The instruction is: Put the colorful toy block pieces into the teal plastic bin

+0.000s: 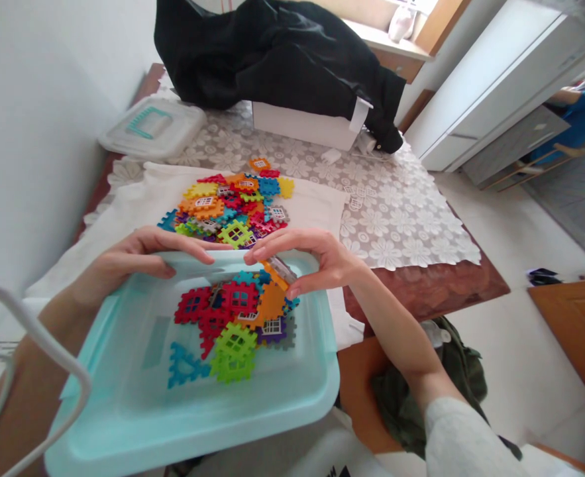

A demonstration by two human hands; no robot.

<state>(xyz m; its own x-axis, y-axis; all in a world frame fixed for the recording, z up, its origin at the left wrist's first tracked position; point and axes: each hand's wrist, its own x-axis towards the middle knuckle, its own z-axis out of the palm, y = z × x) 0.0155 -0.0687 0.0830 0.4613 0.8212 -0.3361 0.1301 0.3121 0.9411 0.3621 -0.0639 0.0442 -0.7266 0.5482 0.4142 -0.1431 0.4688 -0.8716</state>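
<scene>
A light-blue plastic storage box is in front of me, tilted towards me. My left hand grips its far left rim, thumb inside and fingers stretched along the edge. Above the box's far right part, my right hand pinches orange and grey interlocking building pieces between thumb and fingers. Inside the box lie red building pieces, green ones and a blue triangular one. Beyond the far rim, a colourful heap of similar pieces rests on a white cloth.
A translucent lid lies at the table's back left. Black fabric covers a white box at the back. A white cable crosses the left foreground. To the right are a dark green bag and another person's blue clothing.
</scene>
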